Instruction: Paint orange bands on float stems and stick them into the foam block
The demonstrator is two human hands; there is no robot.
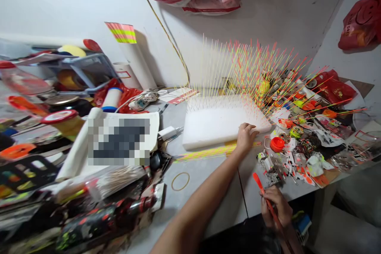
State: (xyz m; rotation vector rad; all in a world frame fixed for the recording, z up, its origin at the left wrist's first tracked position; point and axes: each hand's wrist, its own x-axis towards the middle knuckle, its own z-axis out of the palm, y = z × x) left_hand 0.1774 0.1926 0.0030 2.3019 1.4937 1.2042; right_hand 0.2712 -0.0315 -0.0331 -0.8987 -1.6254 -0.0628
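Observation:
My left hand (246,135) is at the front right edge of a white foam block (214,125), its fingers bent against the foam; whether anything is between them is too small to tell. Many thin red, yellow and white sticks (244,67) stand in the block's back and right parts, fanning outward. A bundle of yellow sticks (205,152) lies along the block's front edge, partly under my left wrist. My right hand (276,204) is low at the table's front edge, its fingers closed around a brush (258,181) with an orange-red tip pointing up and left.
An open red-orange paint pot (277,144) stands right of the block among paint-stained scraps. A rubber band (180,181) lies on the grey table (214,202). Leftward are a white cloth (79,143), a lidded jar (64,125) and bottles. White tubes (139,61) stand behind.

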